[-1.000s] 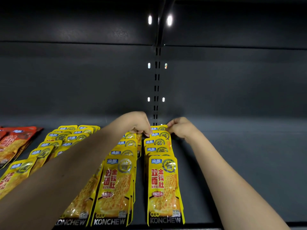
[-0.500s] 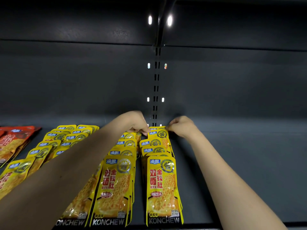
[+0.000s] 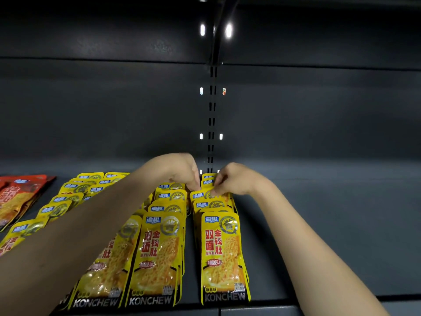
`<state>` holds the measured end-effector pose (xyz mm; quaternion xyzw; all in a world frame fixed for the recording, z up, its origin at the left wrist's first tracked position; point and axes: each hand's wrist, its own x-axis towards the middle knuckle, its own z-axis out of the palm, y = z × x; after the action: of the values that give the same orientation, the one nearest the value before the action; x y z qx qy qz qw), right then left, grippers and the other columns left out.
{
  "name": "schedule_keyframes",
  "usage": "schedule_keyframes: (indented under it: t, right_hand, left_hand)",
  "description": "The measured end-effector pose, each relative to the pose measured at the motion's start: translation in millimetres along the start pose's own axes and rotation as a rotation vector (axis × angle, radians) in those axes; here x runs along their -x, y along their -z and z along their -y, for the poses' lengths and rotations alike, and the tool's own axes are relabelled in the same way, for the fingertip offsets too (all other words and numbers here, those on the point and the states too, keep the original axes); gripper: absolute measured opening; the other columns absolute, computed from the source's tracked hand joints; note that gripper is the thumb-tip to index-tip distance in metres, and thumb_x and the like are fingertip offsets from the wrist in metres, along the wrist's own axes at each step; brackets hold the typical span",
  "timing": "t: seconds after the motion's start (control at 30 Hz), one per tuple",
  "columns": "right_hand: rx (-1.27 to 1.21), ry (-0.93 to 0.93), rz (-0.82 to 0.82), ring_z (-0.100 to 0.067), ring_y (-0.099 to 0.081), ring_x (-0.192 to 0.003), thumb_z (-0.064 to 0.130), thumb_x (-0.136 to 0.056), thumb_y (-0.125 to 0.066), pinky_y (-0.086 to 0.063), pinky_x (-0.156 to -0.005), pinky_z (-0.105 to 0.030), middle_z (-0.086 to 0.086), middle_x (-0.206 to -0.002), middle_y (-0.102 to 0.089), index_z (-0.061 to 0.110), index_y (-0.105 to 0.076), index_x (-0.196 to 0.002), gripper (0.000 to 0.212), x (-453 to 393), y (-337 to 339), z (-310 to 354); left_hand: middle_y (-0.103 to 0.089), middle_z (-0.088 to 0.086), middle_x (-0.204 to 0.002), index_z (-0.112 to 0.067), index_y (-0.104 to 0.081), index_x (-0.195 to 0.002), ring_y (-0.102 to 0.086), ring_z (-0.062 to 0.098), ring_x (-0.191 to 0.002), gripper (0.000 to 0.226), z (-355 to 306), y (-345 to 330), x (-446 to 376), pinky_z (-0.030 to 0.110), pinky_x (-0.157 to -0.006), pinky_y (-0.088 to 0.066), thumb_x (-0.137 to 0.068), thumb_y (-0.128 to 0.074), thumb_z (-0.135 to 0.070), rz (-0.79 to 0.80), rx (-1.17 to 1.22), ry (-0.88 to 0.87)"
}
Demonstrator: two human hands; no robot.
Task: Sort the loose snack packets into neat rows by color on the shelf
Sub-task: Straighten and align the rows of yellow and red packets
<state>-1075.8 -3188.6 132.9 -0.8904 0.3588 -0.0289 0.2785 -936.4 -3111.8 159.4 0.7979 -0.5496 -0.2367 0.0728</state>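
Yellow snack packets (image 3: 222, 254) lie in overlapping rows running front to back on the dark shelf (image 3: 330, 224). Your right hand (image 3: 234, 180) pinches the top edge of a packet near the back of the rightmost row. Your left hand (image 3: 180, 171) reaches beside it, fingers curled down at the same packet's top edge. Red packets (image 3: 18, 197) sit at far left

Both hands pinch a yellow packet (image 3: 210, 194) — shelf (image 3: 319, 224) rear.
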Motion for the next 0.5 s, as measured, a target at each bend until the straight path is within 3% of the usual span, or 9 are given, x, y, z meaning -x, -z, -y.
schedule_keyframes:
  t: [0.03, 0.13, 0.27, 0.4, 0.5]
  right_hand:
    - [-0.006, -0.008, 0.0, -0.017, -0.061, -0.083, 0.028, -0.074, -0.079, -0.047, -0.075, -0.026, -0.001, -0.084, -0.066, 0.013, -0.07, -0.085, 0.021, -1, 0, 0]
    - [-0.042, -0.008, 0.015, -0.015, -0.058, -0.08, 0.024, -0.077, -0.077, -0.043, -0.074, -0.023, 0.003, -0.075, -0.062, 0.015, -0.068, -0.085, 0.015, 0, 2, 1]
    - [-0.091, -0.026, 0.016, -0.013, -0.057, -0.08, 0.022, -0.078, -0.076, -0.041, -0.075, -0.022, 0.001, -0.083, -0.064, 0.018, -0.063, -0.074, 0.014, 5, 6, 1]
    - [-0.201, -0.041, -0.01, -0.006, -0.051, -0.07, 0.02, -0.076, -0.077, -0.038, -0.06, -0.02, 0.008, -0.07, -0.059, 0.023, -0.061, -0.067, 0.019, 7, 11, -3]
    - [-0.252, -0.061, -0.006, -0.003, -0.045, -0.064, 0.018, -0.077, -0.077, -0.034, -0.054, -0.018, 0.009, -0.064, -0.054, 0.024, -0.061, -0.067, 0.019, 9, 17, -6]
  left_hand:
    - [-0.071, 0.0, -0.102, -0.015, -0.072, -0.1, -0.062, 0.016, -0.101, 0.019, -1, 0, 4, 0.029, -0.086, -0.049, -0.085, -0.07, -0.026, 0.043, -0.013, -0.003]
    - [-0.07, -0.009, -0.086, -0.019, -0.073, -0.097, -0.059, 0.014, -0.088, 0.023, -2, -2, 12, 0.026, -0.073, -0.043, -0.081, -0.072, -0.036, 0.143, -0.076, -0.001]
    - [-0.068, -0.006, -0.088, -0.02, -0.071, -0.087, -0.059, 0.011, -0.086, 0.018, -3, -9, 11, 0.026, -0.075, -0.045, -0.078, -0.075, -0.035, 0.121, -0.106, -0.019]
    - [-0.057, -0.002, -0.07, -0.025, -0.067, -0.072, -0.047, 0.013, -0.063, 0.014, 2, -8, 8, 0.022, -0.053, -0.035, -0.075, -0.077, -0.034, 0.136, -0.008, -0.027]
    - [-0.052, -0.001, -0.061, -0.02, -0.07, -0.075, -0.036, 0.013, -0.053, 0.014, 3, -5, 8, 0.021, -0.045, -0.026, -0.076, -0.077, -0.032, 0.14, 0.066, -0.013]
